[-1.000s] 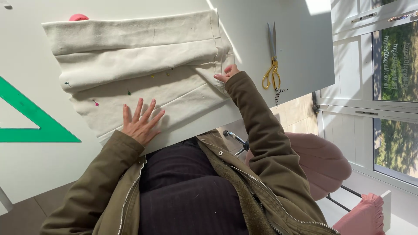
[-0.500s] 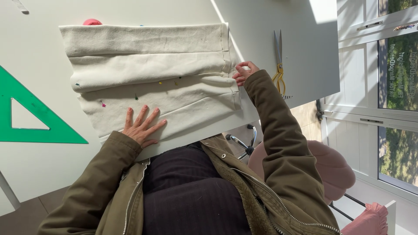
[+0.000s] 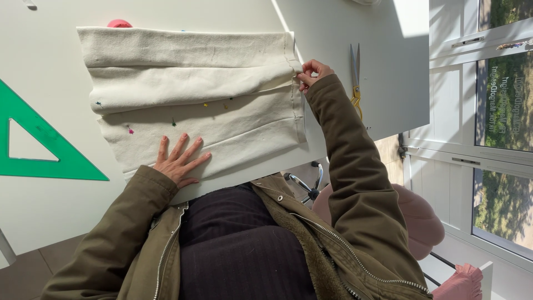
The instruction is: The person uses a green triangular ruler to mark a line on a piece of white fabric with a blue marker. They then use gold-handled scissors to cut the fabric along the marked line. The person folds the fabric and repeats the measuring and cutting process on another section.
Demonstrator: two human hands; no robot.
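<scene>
The right hand (image 3: 312,72) is closed in a pinch on the side edge of the folded cream cloth (image 3: 194,100), gripping the hem where the upper fold ends. The left hand (image 3: 180,161) lies open and flat, fingers spread, pressing the cloth's near panel at about seven o'clock from the cloth's middle. The cloth itself rests on the white desk (image 3: 50,50), folded into broad pleats, with small coloured pin heads (image 3: 206,105) dotted along the middle fold.

Outward from the right hand, at three o'clock, yellow-handled scissors (image 3: 355,83) lie on the desk, just beside the sleeve. At nine o'clock from the left hand sits a green set square (image 3: 61,161), well apart from the cloth. A pink thing (image 3: 119,23) peeks out at twelve o'clock behind the cloth's far edge.

Risks, as I judge them: a pull at the pinched hem could drag the pleats askew if the flat hand slips; a fingertip could meet a pin point; the sleeve could nudge the scissors toward the desk's edge.
</scene>
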